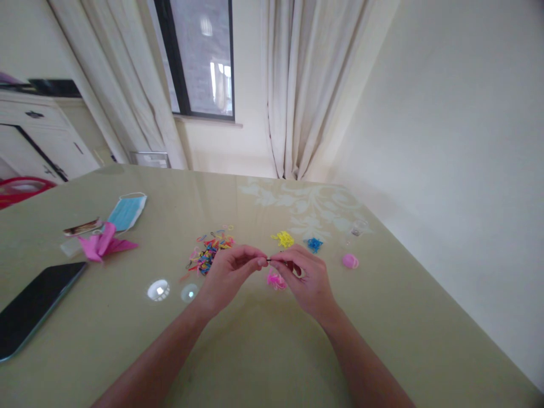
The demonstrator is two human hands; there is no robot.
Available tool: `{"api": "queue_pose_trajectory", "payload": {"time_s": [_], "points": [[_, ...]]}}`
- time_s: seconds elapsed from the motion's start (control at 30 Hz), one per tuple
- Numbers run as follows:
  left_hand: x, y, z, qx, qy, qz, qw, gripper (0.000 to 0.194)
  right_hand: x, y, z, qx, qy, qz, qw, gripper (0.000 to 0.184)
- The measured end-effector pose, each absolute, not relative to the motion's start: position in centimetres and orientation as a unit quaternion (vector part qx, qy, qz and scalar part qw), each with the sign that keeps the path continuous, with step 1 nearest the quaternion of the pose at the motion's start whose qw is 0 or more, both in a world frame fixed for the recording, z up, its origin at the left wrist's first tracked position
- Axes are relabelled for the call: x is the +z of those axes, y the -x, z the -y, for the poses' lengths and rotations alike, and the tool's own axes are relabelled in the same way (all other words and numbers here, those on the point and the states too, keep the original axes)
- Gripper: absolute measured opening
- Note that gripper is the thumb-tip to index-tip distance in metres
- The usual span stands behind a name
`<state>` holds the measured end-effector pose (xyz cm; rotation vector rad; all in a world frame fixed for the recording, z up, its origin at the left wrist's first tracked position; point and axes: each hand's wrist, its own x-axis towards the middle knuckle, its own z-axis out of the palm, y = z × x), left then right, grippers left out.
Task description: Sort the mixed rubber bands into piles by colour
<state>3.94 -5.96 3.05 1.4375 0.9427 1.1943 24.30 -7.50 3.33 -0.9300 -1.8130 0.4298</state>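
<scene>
My left hand (232,275) and my right hand (305,279) meet above the table, fingertips nearly touching. Both pinch a tiny black rubber band (268,260), of which only a short dark piece shows between the fingers. Beside and partly behind my left hand lies a mixed heap of coloured rubber bands (208,253). Around my right hand are small single-colour piles: yellow rubber bands (283,239) beyond it, blue rubber bands (314,245) to its upper right, and pink rubber bands (276,280) below the fingertips, partly covered. Anything under the hands is hidden.
On the glossy table (263,362), a black-screened phone (40,306) lies at left, near folded pink paper (105,243) and a blue face mask (127,212). A pink round object (350,261) and a small clear item (357,229) lie at right, near the table's edge and wall.
</scene>
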Motion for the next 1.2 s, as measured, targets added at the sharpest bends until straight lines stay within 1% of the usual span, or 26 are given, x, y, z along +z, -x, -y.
{"api": "queue_pose_trajectory", "payload": {"time_s": [0.1, 0.17, 0.27, 0.37, 0.43, 0.53, 0.6, 0.67, 0.73, 0.8, 0.9, 0.97, 1.0, 1.1, 1.2], "points": [[3.0, -4.0, 5.9, 0.495, -0.591, -0.387, 0.506, 0.022, 3.2, -24.2, 7.3, 0.188, 0.389, 0.742, 0.512, 0.013], [2.8, -3.9, 5.8, 0.498, -0.584, -0.387, 0.51, 0.023, 3.3, -24.2, 7.3, 0.218, 0.394, 0.726, 0.52, 0.013], [2.5, -3.7, 5.4, 0.509, -0.579, -0.397, 0.499, 0.026, 3.8, -24.2, 7.4, 0.305, 0.391, 0.669, 0.553, 0.014], [1.9, -3.0, 4.6, 0.502, -0.599, -0.431, 0.45, 0.028, 4.3, -24.5, 7.6, 0.408, 0.365, 0.596, 0.587, 0.02], [1.3, -2.4, 4.0, 0.465, -0.647, -0.471, 0.378, 0.027, 4.5, -24.6, 7.7, 0.458, 0.345, 0.556, 0.602, 0.025], [0.3, -1.2, 3.2, 0.349, -0.735, -0.55, 0.187, 0.024, 4.5, -24.7, 7.9, 0.493, 0.326, 0.521, 0.615, 0.031], [-0.3, -0.6, 2.9, 0.259, -0.756, -0.596, 0.076, 0.027, 4.5, -24.8, 7.7, 0.495, 0.321, 0.516, 0.621, 0.034], [-0.6, -0.2, 2.7, 0.188, -0.761, -0.621, 0.031, 0.029, 4.5, -25.1, 7.3, 0.485, 0.325, 0.517, 0.626, 0.035], [-0.8, 0.0, 2.5, 0.148, -0.769, -0.621, 0.028, 0.029, 4.3, -25.7, 6.6, 0.453, 0.359, 0.528, 0.622, 0.034], [-0.9, 0.0, 2.2, 0.135, -0.777, -0.613, 0.033, 0.029, 3.8, -26.5, 5.7, 0.385, 0.423, 0.568, 0.592, 0.029], [-0.9, 0.0, 1.7, 0.147, -0.777, -0.61, 0.041, 0.029, 2.4, -27.6, 4.4, 0.211, 0.515, 0.668, 0.494, 0.025], [-0.9, -0.1, 1.6, 0.156, -0.776, -0.61, 0.045, 0.027, 1.1, -28.0, 3.8, 0.117, 0.544, 0.717, 0.42, 0.029], [-0.9, -0.1, 1.5, 0.158, -0.775, -0.61, 0.045, 0.026, 0.4, -28.0, 3.5, 0.089, 0.548, 0.733, 0.393, 0.03], [-0.9, -0.2, 1.4, 0.173, -0.773, -0.609, 0.039, 0.025, -1.3, -27.8, 3.0, 0.044, 0.548, 0.759, 0.349, 0.03], [-0.7, -0.3, 1.3, 0.23, -0.766, -0.597, 0.056, 0.025, -2.2, -27.5, 2.7, 0.046, 0.553, 0.764, 0.328, 0.028]]}}
